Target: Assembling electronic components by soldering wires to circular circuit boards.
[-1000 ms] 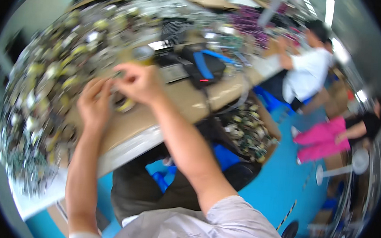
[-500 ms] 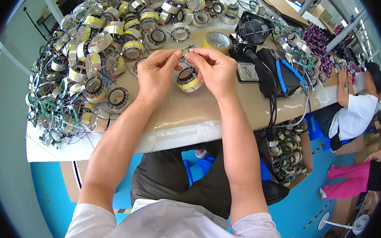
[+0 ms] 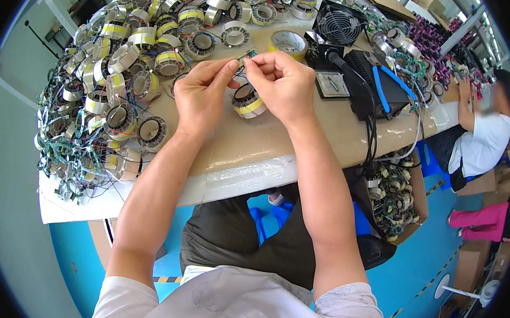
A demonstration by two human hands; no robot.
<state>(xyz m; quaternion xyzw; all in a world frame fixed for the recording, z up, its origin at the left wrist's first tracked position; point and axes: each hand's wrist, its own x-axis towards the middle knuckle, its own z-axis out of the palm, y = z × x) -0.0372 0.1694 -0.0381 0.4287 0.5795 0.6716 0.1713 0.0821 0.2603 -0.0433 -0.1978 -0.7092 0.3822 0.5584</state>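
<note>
Over the table, my left hand [image 3: 202,99] is closed in a pinch on one end of a small green circuit board [image 3: 247,55]. My right hand [image 3: 285,89] pinches the board's other end between thumb and fingers. Just beneath the fingers sits a ring-shaped motor stator [image 3: 248,104] with yellow tape round its side, partly hidden by my right hand. Thin wires show near the board; how they join the stator is hidden.
A large heap of taped stators [image 3: 126,58] fills the table's left, with green boards and wires [image 3: 71,164] at its edge. Beyond my hands lie a tape roll [image 3: 288,43], a black fan [image 3: 338,28] and blue-handled pliers [image 3: 382,88]. A box of stators [image 3: 420,200] stands below right.
My view has shifted slightly, and my hands sit a little farther left and up in it. Both still pinch the board. A person in pink trousers at the right has moved.
</note>
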